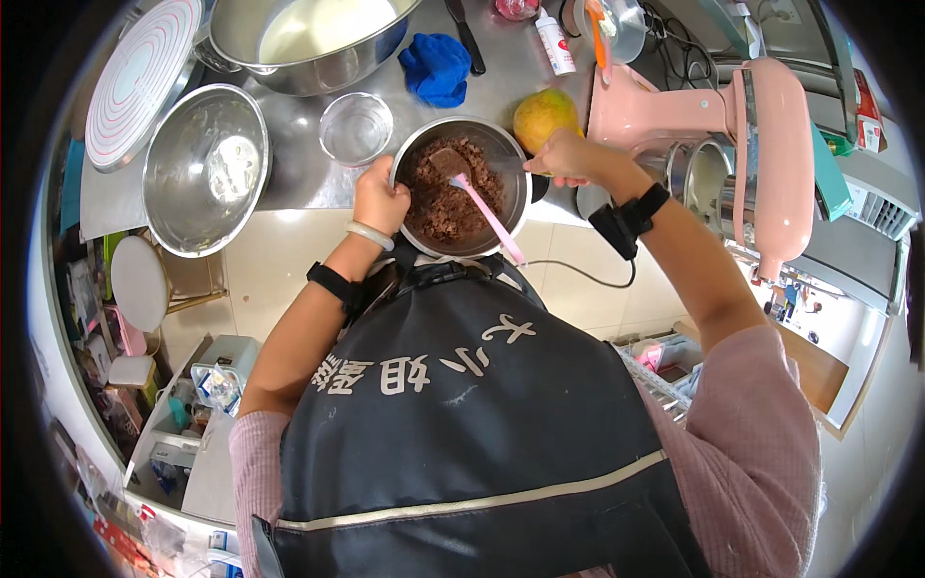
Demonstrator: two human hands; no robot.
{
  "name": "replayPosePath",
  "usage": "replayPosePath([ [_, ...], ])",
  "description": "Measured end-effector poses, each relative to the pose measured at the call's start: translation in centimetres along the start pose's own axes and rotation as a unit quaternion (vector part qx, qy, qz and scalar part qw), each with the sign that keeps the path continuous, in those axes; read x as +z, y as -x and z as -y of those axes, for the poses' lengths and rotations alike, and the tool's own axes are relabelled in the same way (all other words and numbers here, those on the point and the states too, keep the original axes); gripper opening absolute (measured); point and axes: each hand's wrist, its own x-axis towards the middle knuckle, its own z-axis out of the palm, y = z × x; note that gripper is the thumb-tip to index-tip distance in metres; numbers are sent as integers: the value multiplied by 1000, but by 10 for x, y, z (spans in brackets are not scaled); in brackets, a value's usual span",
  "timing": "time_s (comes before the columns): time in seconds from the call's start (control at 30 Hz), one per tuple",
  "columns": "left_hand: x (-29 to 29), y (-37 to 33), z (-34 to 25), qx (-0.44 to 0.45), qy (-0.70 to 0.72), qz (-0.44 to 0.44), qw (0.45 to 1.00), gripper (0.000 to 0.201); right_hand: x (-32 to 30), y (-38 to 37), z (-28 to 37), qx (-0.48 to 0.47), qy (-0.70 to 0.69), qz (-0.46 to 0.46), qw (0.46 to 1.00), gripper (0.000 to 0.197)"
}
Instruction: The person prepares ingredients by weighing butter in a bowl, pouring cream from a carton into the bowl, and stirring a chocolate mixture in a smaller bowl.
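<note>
A steel mixing bowl (521, 204) stands at the near edge of the metal worktop, holding a dark brown crumbly mixture (445, 214). My left hand (380, 197) is closed on the bowl's left rim. In the bowl leans a spatula (489, 220) with a pink handle, its head in the mixture; neither hand touches it. Over the right rim, my right hand (568, 158) is closed with fingers pinched on a thin, see-through piece that I cannot make out. Just beyond that hand lies a yellow-green mango-like fruit (545, 114).
Left of the bowl are a clear plastic cup (356, 130), a smeared steel bowl (164, 178) and a round turntable (140, 87). Farther back sit a large pot (289, 80), a blue cloth (436, 70) and a black-handled tool (466, 39). A pink stand mixer (665, 111) stands at right.
</note>
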Motion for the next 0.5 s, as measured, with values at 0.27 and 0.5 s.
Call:
replayPosePath([
  [0.27, 5, -1, 13, 134, -64, -25, 988, 20, 80, 56, 25, -159, 141, -189, 959, 20],
  [0.5, 7, -2, 23, 156, -59, -36, 985, 21, 62, 85, 17, -172, 203, -225, 937, 29],
])
